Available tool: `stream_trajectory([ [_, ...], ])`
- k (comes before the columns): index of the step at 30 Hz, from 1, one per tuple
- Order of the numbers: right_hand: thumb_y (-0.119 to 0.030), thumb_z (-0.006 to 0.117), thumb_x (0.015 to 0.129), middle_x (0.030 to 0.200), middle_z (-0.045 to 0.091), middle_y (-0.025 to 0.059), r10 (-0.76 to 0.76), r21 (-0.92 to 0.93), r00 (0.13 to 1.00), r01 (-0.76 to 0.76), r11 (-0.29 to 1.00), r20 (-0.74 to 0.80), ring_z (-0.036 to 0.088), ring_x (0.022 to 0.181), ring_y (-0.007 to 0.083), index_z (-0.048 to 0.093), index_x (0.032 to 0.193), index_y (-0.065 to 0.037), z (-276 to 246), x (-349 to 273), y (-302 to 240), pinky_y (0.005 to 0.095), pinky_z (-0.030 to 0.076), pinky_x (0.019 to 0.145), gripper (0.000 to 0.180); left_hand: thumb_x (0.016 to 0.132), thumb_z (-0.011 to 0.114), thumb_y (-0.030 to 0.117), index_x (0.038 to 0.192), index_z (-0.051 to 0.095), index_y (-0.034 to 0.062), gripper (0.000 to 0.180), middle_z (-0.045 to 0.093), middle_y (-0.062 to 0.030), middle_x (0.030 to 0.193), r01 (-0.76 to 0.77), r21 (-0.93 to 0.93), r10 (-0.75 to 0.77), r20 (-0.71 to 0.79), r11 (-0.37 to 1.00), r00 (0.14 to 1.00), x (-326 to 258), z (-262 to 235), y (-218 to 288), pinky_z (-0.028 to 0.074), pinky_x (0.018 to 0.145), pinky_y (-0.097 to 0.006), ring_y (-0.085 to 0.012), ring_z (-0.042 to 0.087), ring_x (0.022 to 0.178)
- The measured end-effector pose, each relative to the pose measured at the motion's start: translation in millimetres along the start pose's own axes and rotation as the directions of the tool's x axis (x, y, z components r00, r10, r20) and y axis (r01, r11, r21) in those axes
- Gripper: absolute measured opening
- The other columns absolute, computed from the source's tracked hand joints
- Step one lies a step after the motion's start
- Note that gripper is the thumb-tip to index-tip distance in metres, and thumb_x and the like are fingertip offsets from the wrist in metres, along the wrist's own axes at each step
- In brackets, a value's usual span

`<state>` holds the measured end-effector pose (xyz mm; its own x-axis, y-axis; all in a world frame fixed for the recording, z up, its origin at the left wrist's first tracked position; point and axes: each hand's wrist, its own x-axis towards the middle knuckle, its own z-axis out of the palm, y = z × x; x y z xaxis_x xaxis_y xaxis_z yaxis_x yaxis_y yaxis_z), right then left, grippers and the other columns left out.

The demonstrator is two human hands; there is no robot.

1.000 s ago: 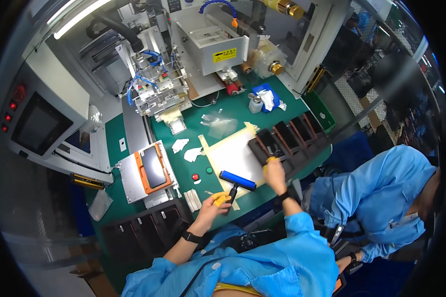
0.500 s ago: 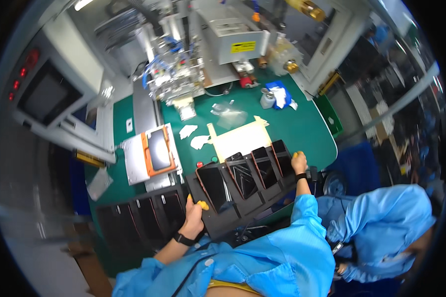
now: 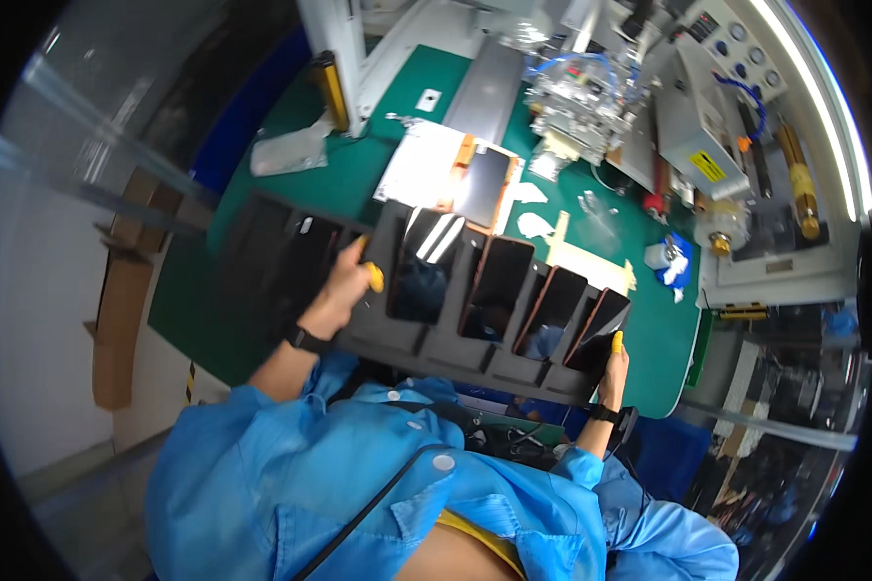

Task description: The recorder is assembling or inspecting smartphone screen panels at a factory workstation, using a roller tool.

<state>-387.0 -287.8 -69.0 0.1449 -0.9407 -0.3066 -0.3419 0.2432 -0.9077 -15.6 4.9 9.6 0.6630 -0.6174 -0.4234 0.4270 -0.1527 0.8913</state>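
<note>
A black foam tray (image 3: 460,354) is held up at the table's near side, one hand at each end. My left hand (image 3: 343,289), with yellow finger covers, grips its left end. My right hand (image 3: 614,373), also with a yellow cover, is closed on its right end. In the tray's slots lie several dark phones, among them a large one (image 3: 422,263) reflecting bright lamps and a narrower one (image 3: 499,289) beside it. To the left lies a second black tray (image 3: 252,254), blurred, partly hidden behind my left hand and the held tray; one phone (image 3: 305,254) shows in it.
Beyond the trays, a phone in an orange fixture (image 3: 482,186) rests beside a white plate (image 3: 421,165) on the green table (image 3: 262,208). A machine head (image 3: 581,107) stands at the back. A bottle and blue cloth (image 3: 673,259) are far right; a person's blue sleeve (image 3: 664,537) is lower right.
My view has swung to the left. The held tray has shifted left in both hands and now overlaps the second tray, where three phones showed before.
</note>
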Motion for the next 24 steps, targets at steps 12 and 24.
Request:
stream_trajectory([
  [12,-0.019,0.054,0.08,0.079,0.057,0.0236,-0.378,-0.501,0.877,0.48,0.72,0.298,0.053,0.075,0.0393,0.057,0.088,0.004,218.9,-152.9,-26.0,0.0412,0.043,0.064,0.024,0.067,0.045,0.0,0.127,0.036,0.0014,0.06,0.054,-0.0039,0.088,0.187,0.572,0.004,-0.317,0.799,0.948,70.9,-270.6,15.9,0.038,0.066,-0.022,-0.0116,0.049,0.074],
  [24,-0.014,0.063,0.071,0.09,0.048,0.0205,-0.48,-0.513,0.831,0.553,0.657,0.281,0.049,0.084,0.034,0.053,0.096,0.003,241.7,-177.8,-51.4,0.0375,0.042,0.071,0.032,0.066,0.061,0.015,0.101,0.057,0.0111,0.035,0.056,-0.0135,0.101,-0.139,0.902,0.593,-0.147,0.409,0.792,101.7,-94.8,42.4,0.041,0.081,-0.037,-0.0302,0.051,0.097],
])
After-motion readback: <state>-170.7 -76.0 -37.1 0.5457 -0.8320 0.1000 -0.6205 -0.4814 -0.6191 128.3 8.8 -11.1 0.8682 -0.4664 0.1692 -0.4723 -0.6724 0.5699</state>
